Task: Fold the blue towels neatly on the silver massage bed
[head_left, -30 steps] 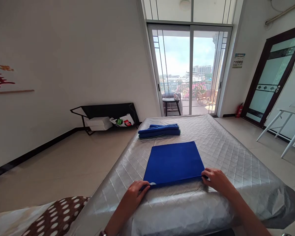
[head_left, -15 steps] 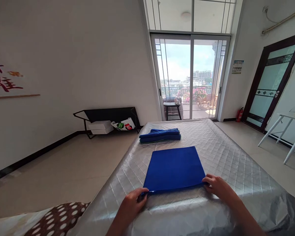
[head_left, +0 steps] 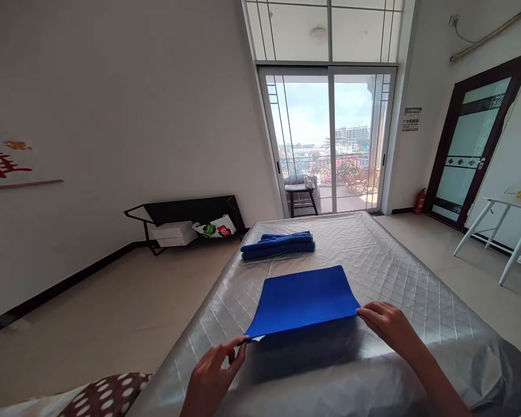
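Note:
A flat rectangular blue cloth (head_left: 304,301) lies on a silver quilted cover (head_left: 399,278), with its near edge raised and its far edge resting on the cover. My left hand (head_left: 217,370) pinches the near left corner between thumb and fingers. At the near right corner, my right hand (head_left: 386,324) has its fingers closed on the same edge. A small pale spot shows by the left corner. Beyond the cloth sits a stack of folded dark blue cloths (head_left: 278,245), touched by neither hand.
Against the left wall stands a black low rack (head_left: 191,209) with white boxes (head_left: 172,233) and a printed bag (head_left: 217,228). A glass sliding door (head_left: 330,145) is ahead. A white table (head_left: 512,200) is at the right, and a brown dotted fabric (head_left: 106,397) lies lower left.
The near edge of the blue cloth has come up off the cover. Both hands rose with it, and the left hand moved left. The view shifted slightly.

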Available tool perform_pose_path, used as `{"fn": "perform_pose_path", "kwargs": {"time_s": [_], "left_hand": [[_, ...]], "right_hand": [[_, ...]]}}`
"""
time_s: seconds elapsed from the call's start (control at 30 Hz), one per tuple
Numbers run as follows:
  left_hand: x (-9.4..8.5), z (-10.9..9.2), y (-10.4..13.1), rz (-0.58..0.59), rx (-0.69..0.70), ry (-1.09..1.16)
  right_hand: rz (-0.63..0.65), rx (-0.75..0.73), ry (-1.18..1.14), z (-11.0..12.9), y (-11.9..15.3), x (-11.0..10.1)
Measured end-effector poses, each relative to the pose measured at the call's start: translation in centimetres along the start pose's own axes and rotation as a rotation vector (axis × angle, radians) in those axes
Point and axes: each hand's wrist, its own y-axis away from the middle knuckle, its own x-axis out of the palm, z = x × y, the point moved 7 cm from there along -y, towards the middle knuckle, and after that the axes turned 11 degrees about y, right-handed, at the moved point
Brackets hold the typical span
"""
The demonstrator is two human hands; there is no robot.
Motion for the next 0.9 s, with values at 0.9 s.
{"fn": "perform_pose_path", "kwargs": {"time_s": [0.9], "left_hand": [[-5.4,-11.5,-13.9,0.255,0.137,0.257]], "right_hand": [[-0.328,-0.215,0.437,-2.7,1.1,-19.3]]}}
